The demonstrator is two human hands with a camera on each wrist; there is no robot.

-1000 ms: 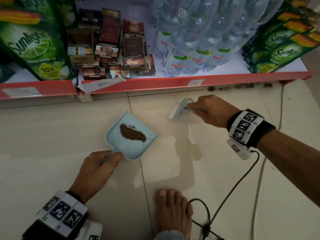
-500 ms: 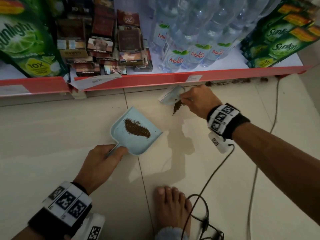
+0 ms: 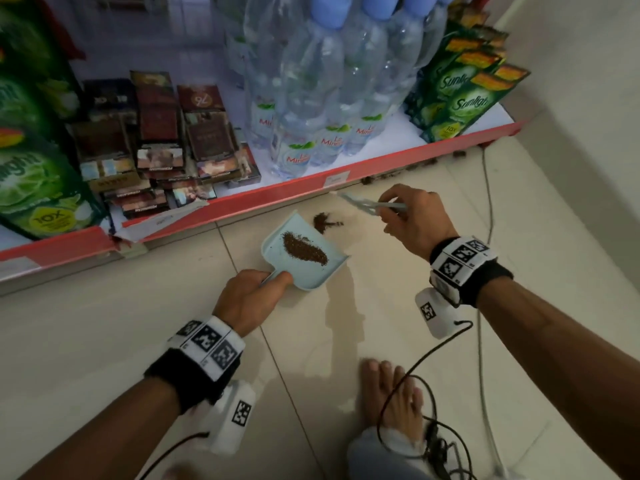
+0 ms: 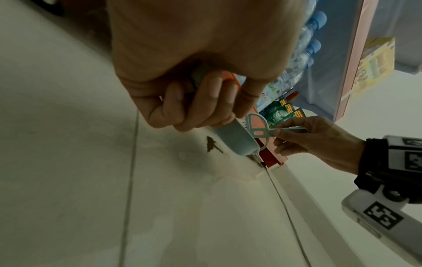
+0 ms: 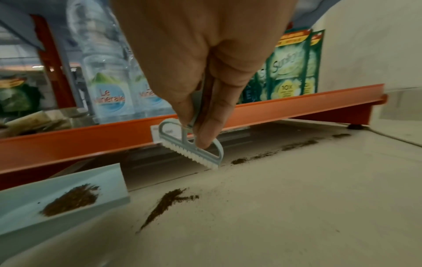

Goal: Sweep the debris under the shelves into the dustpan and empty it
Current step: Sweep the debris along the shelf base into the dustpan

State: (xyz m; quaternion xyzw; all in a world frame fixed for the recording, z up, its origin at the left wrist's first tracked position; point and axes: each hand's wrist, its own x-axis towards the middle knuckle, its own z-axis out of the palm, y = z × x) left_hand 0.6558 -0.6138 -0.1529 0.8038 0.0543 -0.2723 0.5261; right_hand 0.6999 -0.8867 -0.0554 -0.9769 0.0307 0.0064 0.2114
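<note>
The right hand (image 3: 417,220), pinching the small pale-blue plastic brush (image 5: 191,144), has lifted it clear, leaving a brown debris streak (image 3: 323,221) beside the pale-blue plastic dustpan (image 3: 277,252), gripped by the left hand (image 3: 247,299); another stroke follows.

Dim, greenish indoor light; the floor (image 3: 104,341) shows soft reflections and faint arm shadows. Wide-angle bending warps the edges, and both wrist views blur nearest the camera.

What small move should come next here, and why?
Probably lower the brush, held by the right hand, behind the small debris pile and sweep it into the dustpan that the left hand holds: the pile lies just outside the pan's open edge.
</note>
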